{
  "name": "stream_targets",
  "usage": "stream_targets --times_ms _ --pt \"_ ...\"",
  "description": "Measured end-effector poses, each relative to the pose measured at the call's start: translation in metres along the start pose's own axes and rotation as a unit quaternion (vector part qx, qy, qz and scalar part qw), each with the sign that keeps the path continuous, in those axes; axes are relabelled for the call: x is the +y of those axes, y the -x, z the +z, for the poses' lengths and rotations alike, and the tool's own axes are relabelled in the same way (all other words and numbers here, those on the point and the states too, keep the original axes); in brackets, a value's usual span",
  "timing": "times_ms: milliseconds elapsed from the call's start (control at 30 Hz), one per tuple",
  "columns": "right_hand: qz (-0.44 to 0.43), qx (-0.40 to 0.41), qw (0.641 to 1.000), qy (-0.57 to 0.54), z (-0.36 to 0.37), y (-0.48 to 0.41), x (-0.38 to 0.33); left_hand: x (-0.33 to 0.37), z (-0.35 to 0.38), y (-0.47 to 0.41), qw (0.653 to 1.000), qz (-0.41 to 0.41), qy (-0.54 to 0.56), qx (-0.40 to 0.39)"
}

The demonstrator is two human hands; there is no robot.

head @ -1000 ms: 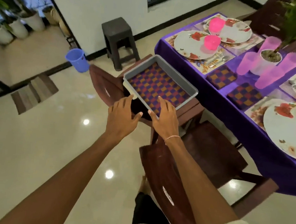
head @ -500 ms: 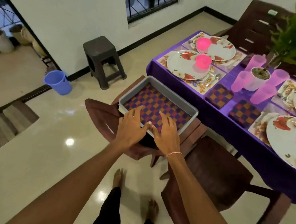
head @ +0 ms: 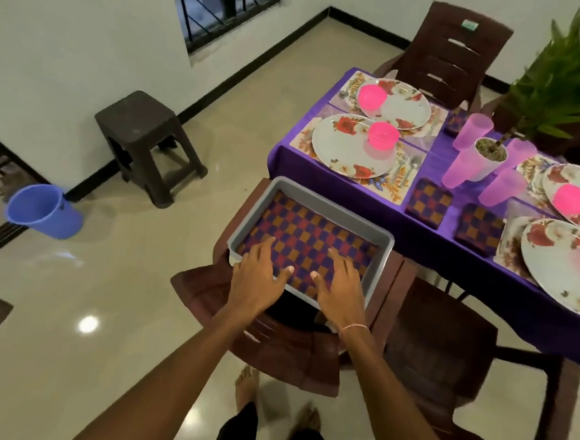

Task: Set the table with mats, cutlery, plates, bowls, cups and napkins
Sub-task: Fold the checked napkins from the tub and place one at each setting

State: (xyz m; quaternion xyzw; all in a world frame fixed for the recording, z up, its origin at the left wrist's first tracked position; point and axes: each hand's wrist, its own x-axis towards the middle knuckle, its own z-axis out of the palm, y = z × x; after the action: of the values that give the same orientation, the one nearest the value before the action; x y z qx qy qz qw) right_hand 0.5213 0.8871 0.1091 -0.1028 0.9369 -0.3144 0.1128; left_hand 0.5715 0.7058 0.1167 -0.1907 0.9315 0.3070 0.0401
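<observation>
We see a table [head: 424, 239] under a purple cloth on the right. Just beside its near edge stands a brown chair [head: 272, 352], and a grey tray [head: 337, 207] rests on it. A checked napkin [head: 315, 235] lies flat in the tray and covers its bottom. On the table sit flowered plates [head: 341, 148], two folded napkins [head: 429, 202], pink cups [head: 471, 129] and pink bowls [head: 383, 138]. The left hand [head: 257, 279] and right hand [head: 342, 288] both lie flat on the near part of the checked napkin, fingers spread, thumbs pointing toward each other.
</observation>
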Motion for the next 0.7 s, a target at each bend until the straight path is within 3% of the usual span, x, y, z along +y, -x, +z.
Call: stream_targets --times_ms 433,700 --pt "0.241 -0.072 0.968 0.008 0.072 -0.058 0.095 -0.078 0.089 -0.099 0.981 -0.017 -0.041 -0.186" --pt "0.36 -0.081 0.929 -0.02 0.154 -0.119 0.167 -0.118 0.165 -0.164 0.953 0.003 -0.164 -0.254"
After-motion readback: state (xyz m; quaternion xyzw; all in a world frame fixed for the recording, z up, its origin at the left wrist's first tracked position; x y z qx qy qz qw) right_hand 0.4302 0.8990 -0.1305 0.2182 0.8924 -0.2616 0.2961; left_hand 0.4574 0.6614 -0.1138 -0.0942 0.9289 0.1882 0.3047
